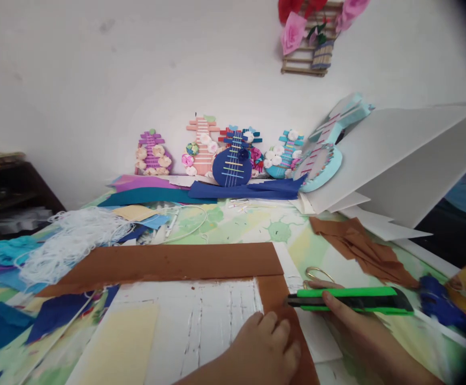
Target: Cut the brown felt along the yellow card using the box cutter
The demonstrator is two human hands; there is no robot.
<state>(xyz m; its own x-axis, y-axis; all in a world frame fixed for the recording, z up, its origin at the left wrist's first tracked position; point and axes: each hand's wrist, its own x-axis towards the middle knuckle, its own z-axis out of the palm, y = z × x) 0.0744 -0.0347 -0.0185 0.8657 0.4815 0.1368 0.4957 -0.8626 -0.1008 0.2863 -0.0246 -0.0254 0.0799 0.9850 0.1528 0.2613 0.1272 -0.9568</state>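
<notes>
My right hand (349, 323) grips a green and black utility knife (361, 299), its tip pointing left over the brown strip on the board's right side. My left hand (262, 347) is closed, its curled fingers pressed onto that brown paper strip (273, 297); the undersides of the fingers are hidden. A white board (176, 321) with glue-like streaks lies beneath. Along its far edge runs a wider brown paper strip (176, 262). A cream paper piece (116, 342) covers the board's left part. Just beyond the knife, the gold handle of what looks like scissors (319, 274) shows.
Tangled white cord (76, 240) and blue paper scraps (60, 315) lie left. Crumpled brown paper (363, 251) is at right, near leaning white boards (401, 160) and a blue-and-orange object (453, 299). Several decorated lute models, one dark blue (233, 163), stand against the wall.
</notes>
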